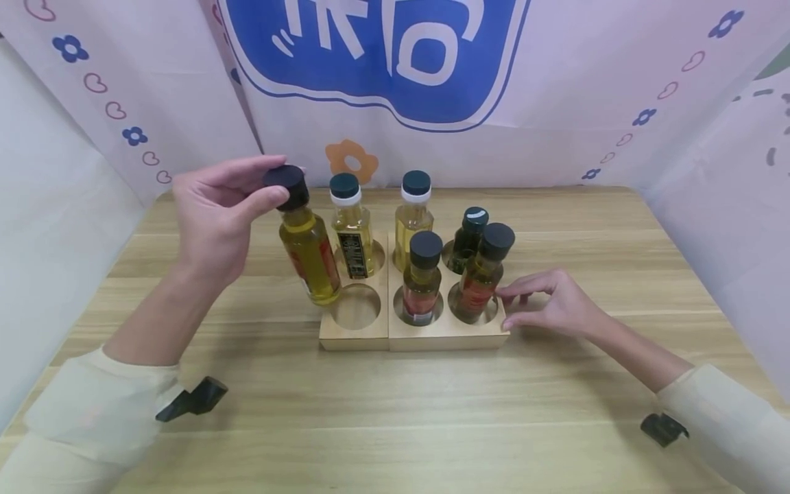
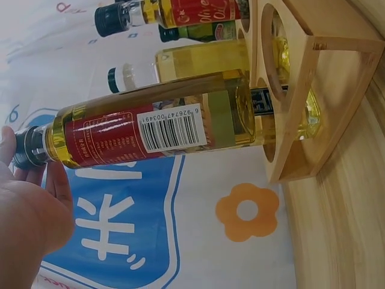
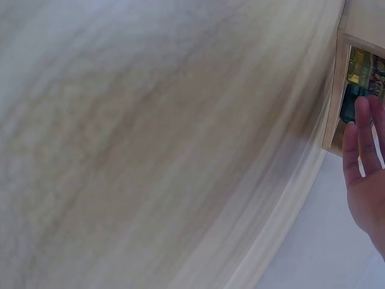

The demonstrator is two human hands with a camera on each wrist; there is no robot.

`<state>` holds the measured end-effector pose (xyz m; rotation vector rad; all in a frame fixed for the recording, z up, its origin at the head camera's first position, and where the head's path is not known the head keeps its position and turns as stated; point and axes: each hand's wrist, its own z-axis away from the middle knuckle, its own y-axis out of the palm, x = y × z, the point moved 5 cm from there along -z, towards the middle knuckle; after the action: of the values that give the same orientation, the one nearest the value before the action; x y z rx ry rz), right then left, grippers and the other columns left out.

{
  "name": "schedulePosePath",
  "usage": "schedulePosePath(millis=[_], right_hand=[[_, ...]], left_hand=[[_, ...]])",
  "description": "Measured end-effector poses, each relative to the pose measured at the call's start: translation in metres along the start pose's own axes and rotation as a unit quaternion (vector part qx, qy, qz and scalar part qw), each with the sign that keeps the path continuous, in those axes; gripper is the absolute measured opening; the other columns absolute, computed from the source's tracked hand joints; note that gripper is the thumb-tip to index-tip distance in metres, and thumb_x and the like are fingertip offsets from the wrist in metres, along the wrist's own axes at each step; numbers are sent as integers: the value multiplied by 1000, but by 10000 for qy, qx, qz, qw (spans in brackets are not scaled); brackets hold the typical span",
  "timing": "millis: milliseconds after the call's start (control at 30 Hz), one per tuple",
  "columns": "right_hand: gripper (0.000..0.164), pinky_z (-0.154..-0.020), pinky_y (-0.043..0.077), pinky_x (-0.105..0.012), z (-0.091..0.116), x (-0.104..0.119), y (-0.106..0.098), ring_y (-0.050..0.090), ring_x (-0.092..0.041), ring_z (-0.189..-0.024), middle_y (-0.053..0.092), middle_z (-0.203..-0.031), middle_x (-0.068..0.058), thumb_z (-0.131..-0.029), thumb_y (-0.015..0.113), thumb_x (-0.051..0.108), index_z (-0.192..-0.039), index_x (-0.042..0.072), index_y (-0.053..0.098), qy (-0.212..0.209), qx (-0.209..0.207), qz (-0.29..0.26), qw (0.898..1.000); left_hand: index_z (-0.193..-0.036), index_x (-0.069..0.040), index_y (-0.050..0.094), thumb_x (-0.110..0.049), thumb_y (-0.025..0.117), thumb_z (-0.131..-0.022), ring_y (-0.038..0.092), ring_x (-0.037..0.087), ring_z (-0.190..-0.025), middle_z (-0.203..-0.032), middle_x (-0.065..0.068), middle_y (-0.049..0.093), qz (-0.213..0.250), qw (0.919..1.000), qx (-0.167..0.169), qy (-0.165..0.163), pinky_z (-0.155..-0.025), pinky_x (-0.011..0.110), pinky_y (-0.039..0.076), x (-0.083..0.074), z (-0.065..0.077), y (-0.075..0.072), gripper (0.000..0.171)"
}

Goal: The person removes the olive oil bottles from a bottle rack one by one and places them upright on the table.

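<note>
My left hand (image 1: 212, 213) pinches the black cap of an olive oil bottle (image 1: 311, 261) between thumb and fingers. The bottle tilts, its base just above or at the front-left hole of a wooden bottle rack (image 1: 447, 336); the contact is unclear. In the left wrist view its red label and white barcode show. At the rack's right end, my right hand (image 1: 558, 305) rests its fingertips against the side, fingers mostly straight. Two more black-capped, red-labelled bottles (image 1: 422, 281) (image 1: 478, 278) stand in the front row. Behind are two pale-yellow oil bottles (image 1: 353, 233) (image 1: 413, 223) and a dark green bottle (image 1: 469, 237).
The rack, two blocks side by side, stands on a wood-grain table (image 1: 395, 418). A white cloth backdrop (image 1: 574, 96) with a blue printed sign rises behind the table. Dark wrist devices (image 1: 206, 396) (image 1: 662, 430) sit near both sleeves.
</note>
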<state>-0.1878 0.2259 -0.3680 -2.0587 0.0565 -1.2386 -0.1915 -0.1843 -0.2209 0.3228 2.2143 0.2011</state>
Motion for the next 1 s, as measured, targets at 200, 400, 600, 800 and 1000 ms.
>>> schedulePosePath(millis=[200,400,600,800,1000], right_hand=[[43,-70,59,-25,-1,-1,0,74,-17,-77,80,-98,-6,-66,97,3,-106,1,80,-75,11,-25,10000],[44,-71,60,-26,0,-1,1,74,-18,-77,80,-98,-5,-66,96,3,-107,1,80,-89,35,-28,10000],[44,-71,59,-25,1,-1,1,73,-17,-77,80,-97,-4,-67,96,2,-107,1,80,-82,49,-16,10000],[43,-72,60,-25,0,-1,1,74,-17,-77,81,-97,-4,-67,96,3,-107,1,80,-106,51,5,9999],[43,-73,59,-24,0,0,1,74,-18,-77,80,-97,-4,-67,96,2,-107,0,80,-123,51,11,9999]], left_hand=[[-103,15,74,13,86,-77,78,27,-92,-99,22,77,660,9976,-37,-196,-88,32,62,-3,-1,-3,29],[-102,17,73,16,84,-76,78,29,-92,-98,24,77,855,9962,-92,-152,-89,32,62,-5,-2,-8,28],[-102,17,73,17,84,-76,78,28,-91,-98,23,77,849,9960,-199,-187,-89,33,62,-4,-4,-13,28],[-102,17,73,17,82,-77,78,26,-89,-97,22,77,630,9973,-343,-138,-87,31,62,-4,-5,-18,26],[-104,19,71,14,82,-81,78,22,-87,-97,18,79,-74,9989,-462,80,-85,29,63,-4,-7,-24,26]])
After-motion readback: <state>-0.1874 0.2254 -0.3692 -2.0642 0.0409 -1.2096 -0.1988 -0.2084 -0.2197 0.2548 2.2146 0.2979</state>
